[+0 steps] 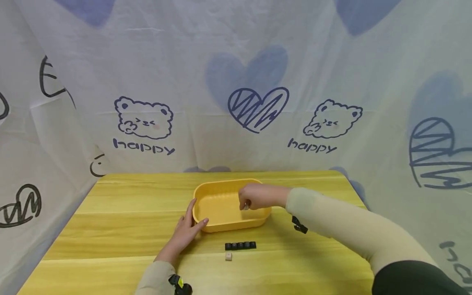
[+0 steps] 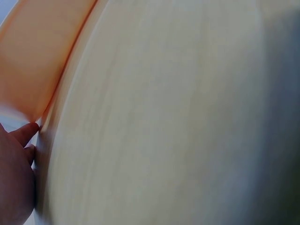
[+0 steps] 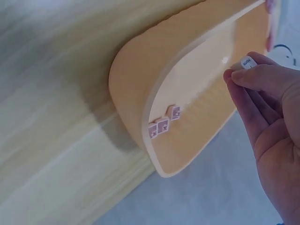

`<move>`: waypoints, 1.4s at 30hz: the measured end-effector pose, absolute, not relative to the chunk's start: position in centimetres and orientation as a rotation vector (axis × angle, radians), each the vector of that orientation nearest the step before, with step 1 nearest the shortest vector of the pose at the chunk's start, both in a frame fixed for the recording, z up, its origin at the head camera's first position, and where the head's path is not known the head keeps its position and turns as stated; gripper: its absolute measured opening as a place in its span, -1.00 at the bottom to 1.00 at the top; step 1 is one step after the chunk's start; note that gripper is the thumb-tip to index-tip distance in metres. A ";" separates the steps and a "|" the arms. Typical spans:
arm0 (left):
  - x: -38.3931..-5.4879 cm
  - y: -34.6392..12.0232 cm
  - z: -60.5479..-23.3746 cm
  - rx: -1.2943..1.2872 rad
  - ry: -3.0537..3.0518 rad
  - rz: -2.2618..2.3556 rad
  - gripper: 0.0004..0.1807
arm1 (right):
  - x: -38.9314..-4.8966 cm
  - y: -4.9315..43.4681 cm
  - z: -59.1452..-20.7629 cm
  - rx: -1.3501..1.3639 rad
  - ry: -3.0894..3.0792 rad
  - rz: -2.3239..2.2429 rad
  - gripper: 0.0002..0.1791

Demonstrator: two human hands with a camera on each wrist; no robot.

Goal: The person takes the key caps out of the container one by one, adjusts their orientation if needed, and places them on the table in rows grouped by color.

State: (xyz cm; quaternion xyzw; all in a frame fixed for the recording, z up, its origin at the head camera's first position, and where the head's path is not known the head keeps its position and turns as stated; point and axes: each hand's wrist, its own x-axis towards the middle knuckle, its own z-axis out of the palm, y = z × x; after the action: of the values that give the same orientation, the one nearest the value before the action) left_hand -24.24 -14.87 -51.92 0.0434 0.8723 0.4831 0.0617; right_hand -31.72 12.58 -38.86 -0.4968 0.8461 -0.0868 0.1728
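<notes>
Between thumb and fingertips, my right hand pinches a small pale keycap with dark lettering on top. It is over the inside of a yellow plastic basket. At the basket's left end, my left hand rests against the rim, its thumb at the front corner and its fingers extended along the side. Several pinkish keycaps lie inside the basket near one end in the right wrist view. On the table before the basket are a row of several black keycaps and a single beige keycap.
The wooden table carries everything. Behind and beside it hangs a white cloth printed with hearts and bears. My right sleeve reaches across the table's right side.
</notes>
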 end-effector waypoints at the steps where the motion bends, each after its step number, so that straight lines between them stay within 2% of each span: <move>1: -24.2 -14.9 -51.9 0.133 2.636 1.462 -0.05 | -31.5 12.7 -38.7 -1.411 2.394 -0.276 -0.73; 10: -24.3 -15.1 -52.1 0.144 2.630 1.463 -0.04 | -29.4 13.6 -38.9 -1.357 2.385 -0.643 -0.85; 25: -24.3 -15.1 -52.2 0.158 2.633 1.455 -0.04 | -25.3 14.3 -41.9 -1.124 2.367 -0.999 -0.75; 33: -24.4 -15.0 -52.0 0.146 2.624 1.458 -0.04 | -23.7 14.3 -43.4 -0.994 2.459 -1.067 -0.79; 42: -24.6 -15.1 -52.2 0.170 2.623 1.463 -0.03 | -21.8 13.7 -45.2 -1.115 2.662 -0.971 -0.86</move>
State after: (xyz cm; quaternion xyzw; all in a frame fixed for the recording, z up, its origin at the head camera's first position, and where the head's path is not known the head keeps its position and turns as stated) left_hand -24.55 -15.11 -52.16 0.0564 0.8701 0.4852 0.0667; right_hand -21.82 13.67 -45.17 -0.3658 0.8732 -0.3184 0.0484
